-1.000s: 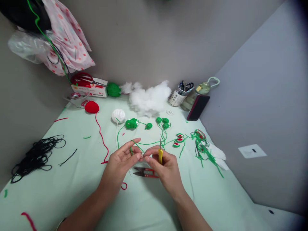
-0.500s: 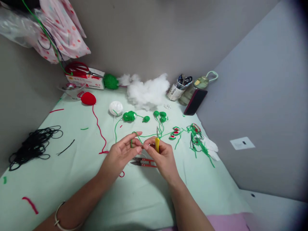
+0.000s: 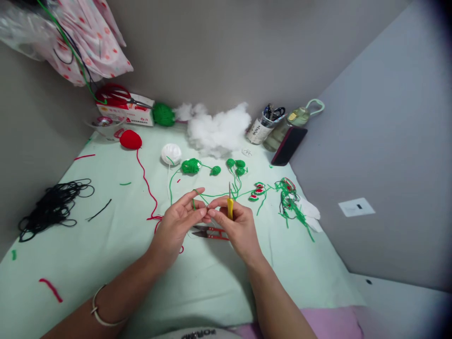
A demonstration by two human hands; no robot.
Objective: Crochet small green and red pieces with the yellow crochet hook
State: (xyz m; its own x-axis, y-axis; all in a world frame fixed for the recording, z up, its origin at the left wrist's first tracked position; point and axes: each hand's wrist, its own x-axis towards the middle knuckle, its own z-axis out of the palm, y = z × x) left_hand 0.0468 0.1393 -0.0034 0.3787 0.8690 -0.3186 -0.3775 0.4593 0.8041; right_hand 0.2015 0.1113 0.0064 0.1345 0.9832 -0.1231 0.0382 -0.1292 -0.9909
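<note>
Green yarn (image 3: 219, 195) loops round the raised index finger of my left hand (image 3: 178, 221). Its thumb and another finger pinch the yarn, right against the fingertips of my right hand (image 3: 235, 226). That hand also holds a crochet hook with a yellow handle (image 3: 230, 208), its metal shaft pointing up. What lies between the fingertips is too small to make out. Beneath my hands rest orange-handled thread snips (image 3: 212, 232). Beyond them are a wound green yarn bundle (image 3: 191, 166) and several small green crocheted balls (image 3: 240, 171).
White stuffing (image 3: 219, 129) is heaped by the back wall. Red yarn (image 3: 131, 140) and a white ball (image 3: 171, 154) sit left of it. Black cord (image 3: 52, 207) lies far left. Yarn scraps (image 3: 289, 200), a phone (image 3: 289, 146) and a pen cup (image 3: 260, 129) stand or lie right.
My fingertips have come closer together at the yarn, and the left index finger has lowered slightly. The whole view has shifted a little.
</note>
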